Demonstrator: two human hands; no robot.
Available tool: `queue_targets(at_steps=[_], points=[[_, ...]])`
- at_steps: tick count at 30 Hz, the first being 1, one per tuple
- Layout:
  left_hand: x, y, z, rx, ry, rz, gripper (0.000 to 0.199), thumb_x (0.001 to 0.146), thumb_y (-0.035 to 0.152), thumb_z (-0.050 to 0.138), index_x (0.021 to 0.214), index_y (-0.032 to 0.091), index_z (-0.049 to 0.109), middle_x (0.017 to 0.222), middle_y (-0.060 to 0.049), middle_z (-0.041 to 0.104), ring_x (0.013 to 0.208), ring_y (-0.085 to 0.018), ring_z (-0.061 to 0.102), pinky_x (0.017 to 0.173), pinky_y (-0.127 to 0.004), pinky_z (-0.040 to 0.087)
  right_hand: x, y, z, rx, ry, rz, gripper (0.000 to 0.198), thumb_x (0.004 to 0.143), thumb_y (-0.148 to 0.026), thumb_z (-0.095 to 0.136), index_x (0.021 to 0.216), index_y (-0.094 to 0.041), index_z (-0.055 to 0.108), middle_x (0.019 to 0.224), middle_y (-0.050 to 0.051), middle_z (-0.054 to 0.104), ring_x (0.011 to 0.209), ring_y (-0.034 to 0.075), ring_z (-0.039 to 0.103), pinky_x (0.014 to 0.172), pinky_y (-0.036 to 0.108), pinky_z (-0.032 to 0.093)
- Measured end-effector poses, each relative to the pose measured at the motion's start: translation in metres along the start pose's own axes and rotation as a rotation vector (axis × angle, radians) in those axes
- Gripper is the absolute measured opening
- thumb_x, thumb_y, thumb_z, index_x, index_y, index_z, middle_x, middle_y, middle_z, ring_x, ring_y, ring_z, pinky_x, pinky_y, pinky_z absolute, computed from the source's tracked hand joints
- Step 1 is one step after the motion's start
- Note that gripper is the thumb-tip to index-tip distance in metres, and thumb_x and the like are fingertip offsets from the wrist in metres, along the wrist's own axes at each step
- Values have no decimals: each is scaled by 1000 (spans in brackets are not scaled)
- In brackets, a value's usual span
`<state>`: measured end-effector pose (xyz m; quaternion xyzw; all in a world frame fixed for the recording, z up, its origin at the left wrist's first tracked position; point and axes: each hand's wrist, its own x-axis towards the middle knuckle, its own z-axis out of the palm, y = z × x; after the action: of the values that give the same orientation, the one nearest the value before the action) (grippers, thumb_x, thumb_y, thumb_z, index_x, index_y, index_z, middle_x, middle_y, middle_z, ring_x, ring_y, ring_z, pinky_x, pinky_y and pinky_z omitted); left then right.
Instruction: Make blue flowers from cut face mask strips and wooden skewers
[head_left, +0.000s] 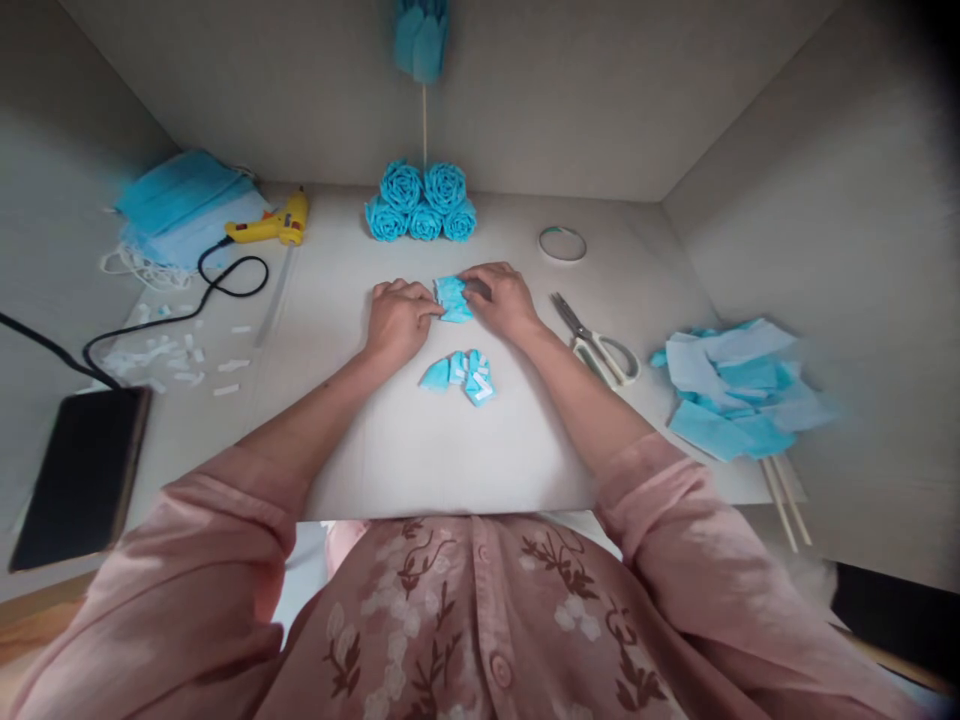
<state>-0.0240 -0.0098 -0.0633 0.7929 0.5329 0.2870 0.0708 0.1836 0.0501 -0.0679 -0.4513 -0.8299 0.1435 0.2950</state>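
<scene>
Between my hands a small blue piece of mask fabric [452,299] lies on the table. My left hand [400,318] has its fingers curled, with the fingertips pressing the left edge of that fabric. On the other side my right hand [504,299] pinches the fabric's right edge between thumb and fingers. Closer to my body lie several small blue cut pieces [459,372] with white strips on them. Scissors with white handles [596,342] rest to the right of my right forearm.
Several rolled blue fabric roses [424,203] are stacked at the back, near a blue flower on a stick [421,45]. Left are masks [191,205], a yellow glue gun [277,222], white scraps and a phone [81,470]. Right are a tape roll [562,244], blue fabric pieces [739,385] and sticks [784,500].
</scene>
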Motion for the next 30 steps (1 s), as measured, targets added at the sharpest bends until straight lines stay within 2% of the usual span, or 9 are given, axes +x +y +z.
queue_targets(at_steps=[6, 11, 15, 18, 21, 23, 26, 30], points=[[0, -1, -1, 41, -23, 13, 33, 87, 8, 51, 79, 24, 78, 98, -8, 75, 94, -27, 60, 94, -53, 39, 0, 5, 1, 47, 66, 36, 31, 86, -18, 59, 113, -20, 74, 117, 9, 77, 114, 29, 64, 105, 46, 47], [-1, -1, -1, 28, -3, 25, 33, 87, 8, 51, 85, 23, 79, 99, -8, 75, 93, -26, 59, 95, -52, 38, -5, 7, -3, 155, 132, 56, 30, 86, -20, 59, 112, -20, 74, 99, 6, 76, 99, 23, 66, 95, 38, 50], [-1, 0, -1, 19, -9, 10, 31, 87, 8, 52, 83, 23, 79, 99, -8, 76, 95, -26, 60, 95, -51, 38, -8, 2, -5, 227, 69, 75, 28, 86, -26, 62, 111, -19, 73, 86, 2, 72, 79, 18, 64, 78, 30, 48], [-1, 2, -3, 15, 10, -13, 32, 85, 7, 51, 81, 23, 78, 98, -7, 77, 95, -26, 62, 96, -50, 39, -10, -2, -6, 247, -15, 70, 30, 84, -29, 65, 112, -20, 71, 79, -2, 69, 72, 15, 61, 70, 27, 43], [-1, 2, -4, -23, 83, -44, 33, 84, 6, 49, 81, 24, 77, 94, -4, 78, 91, -23, 65, 97, -47, 40, -10, -5, -8, 226, -59, 74, 33, 82, -27, 66, 114, -19, 69, 79, -2, 70, 69, 14, 60, 69, 27, 42], [-2, 2, -3, -36, 124, -50, 33, 86, 10, 49, 91, 25, 78, 95, -4, 78, 91, -23, 67, 96, -45, 41, -10, -5, -10, 206, -65, 86, 34, 83, -26, 65, 116, -20, 68, 80, -2, 71, 69, 15, 60, 69, 27, 42], [-2, 2, -1, -4, 91, -21, 35, 88, 15, 50, 102, 26, 80, 97, -6, 78, 94, -25, 67, 93, -45, 41, -10, -5, -11, 170, -59, 86, 33, 86, -28, 62, 117, -20, 68, 83, -1, 72, 72, 16, 61, 70, 27, 42], [-2, 4, 2, 34, 46, -6, 33, 85, 14, 52, 95, 25, 81, 98, -8, 77, 97, -27, 67, 94, -47, 40, -9, -4, -10, 142, -49, 82, 32, 92, -29, 54, 119, -19, 68, 87, 1, 75, 75, 17, 63, 71, 27, 43]])
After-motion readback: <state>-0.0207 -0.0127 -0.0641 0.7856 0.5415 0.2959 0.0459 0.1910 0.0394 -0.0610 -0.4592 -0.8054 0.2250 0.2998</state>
